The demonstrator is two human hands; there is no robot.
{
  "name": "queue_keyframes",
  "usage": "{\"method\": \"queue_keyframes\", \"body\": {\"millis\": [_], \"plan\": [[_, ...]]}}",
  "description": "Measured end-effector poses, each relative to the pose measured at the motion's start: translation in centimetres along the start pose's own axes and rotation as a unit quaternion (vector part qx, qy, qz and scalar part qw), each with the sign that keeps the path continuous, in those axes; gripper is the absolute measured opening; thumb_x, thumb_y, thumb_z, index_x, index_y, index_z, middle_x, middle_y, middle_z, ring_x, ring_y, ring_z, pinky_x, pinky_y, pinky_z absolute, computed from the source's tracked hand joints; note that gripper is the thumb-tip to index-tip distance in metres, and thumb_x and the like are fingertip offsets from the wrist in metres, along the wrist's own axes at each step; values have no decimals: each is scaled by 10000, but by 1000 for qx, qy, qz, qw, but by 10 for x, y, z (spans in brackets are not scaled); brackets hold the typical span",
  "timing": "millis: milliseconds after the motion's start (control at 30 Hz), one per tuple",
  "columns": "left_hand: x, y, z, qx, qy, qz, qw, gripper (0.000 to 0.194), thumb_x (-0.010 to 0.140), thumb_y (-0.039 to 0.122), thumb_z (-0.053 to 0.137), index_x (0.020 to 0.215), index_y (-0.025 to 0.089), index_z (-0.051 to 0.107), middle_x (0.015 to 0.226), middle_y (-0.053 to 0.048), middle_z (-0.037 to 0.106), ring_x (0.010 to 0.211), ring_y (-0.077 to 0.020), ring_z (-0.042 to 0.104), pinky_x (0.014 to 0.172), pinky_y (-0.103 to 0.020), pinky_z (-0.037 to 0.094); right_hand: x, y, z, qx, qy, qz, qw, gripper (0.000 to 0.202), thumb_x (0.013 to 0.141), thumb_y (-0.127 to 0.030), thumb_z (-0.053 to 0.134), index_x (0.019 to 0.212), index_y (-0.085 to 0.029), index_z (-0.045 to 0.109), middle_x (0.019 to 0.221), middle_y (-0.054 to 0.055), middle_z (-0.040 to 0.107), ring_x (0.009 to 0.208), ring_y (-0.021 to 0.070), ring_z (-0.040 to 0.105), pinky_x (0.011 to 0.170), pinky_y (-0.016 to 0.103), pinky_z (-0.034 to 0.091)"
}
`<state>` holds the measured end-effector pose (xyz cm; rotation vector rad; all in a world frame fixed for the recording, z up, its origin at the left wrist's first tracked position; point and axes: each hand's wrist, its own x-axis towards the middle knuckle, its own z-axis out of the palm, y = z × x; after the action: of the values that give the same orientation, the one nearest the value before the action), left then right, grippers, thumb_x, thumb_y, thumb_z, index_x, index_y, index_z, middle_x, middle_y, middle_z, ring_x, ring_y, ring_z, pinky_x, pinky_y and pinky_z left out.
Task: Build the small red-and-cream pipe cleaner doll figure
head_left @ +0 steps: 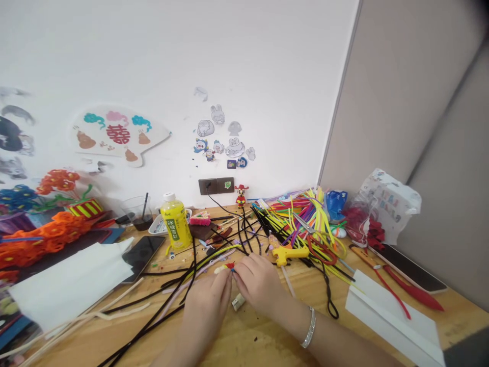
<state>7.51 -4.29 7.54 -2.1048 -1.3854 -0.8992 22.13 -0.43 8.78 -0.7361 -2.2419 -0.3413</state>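
Close together over the wooden table, my left hand (211,294) and my right hand (257,279) both pinch a small craft piece (228,266) in red, white and blue. Its exact kind is too small to make out, and fingers cover part of it. Just below my right hand lies a small pale cylinder (237,302). A yellow glue gun (289,253) rests to the right of that hand. Black pipe cleaners (160,312) run across the table beside and behind my left hand.
A yellow drink bottle (176,224) stands at the back left, near a dark phone (144,257) and white paper (76,280). Colourful pipe cleaners (298,214) with scissors (303,223) are heaped at the back right. A red-handled tool (414,290) lies farther right.
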Motion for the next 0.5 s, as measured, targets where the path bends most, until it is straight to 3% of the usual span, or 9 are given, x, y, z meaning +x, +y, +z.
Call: {"method": "queue_keyframes", "body": {"millis": [333,500], "plan": [[-1,1,1,34,-64,34,997,203,845,158,360,910,145,552,617,-50,640,530,-170,592,493,-259,431,-3,6,2,-5,-16,21,1000,167,819,-144,430,679,-175,515,670,28,529,659,170,440,579,293,318],[-1,-9,5,-22,-27,37,999,230,864,198,366,1029,152,520,821,-90,677,717,-176,635,631,-267,488,-1,13,-3,-3,-30,40,999,140,808,-153,444,690,-175,516,685,29,523,681,168,444,591,287,316]]}}
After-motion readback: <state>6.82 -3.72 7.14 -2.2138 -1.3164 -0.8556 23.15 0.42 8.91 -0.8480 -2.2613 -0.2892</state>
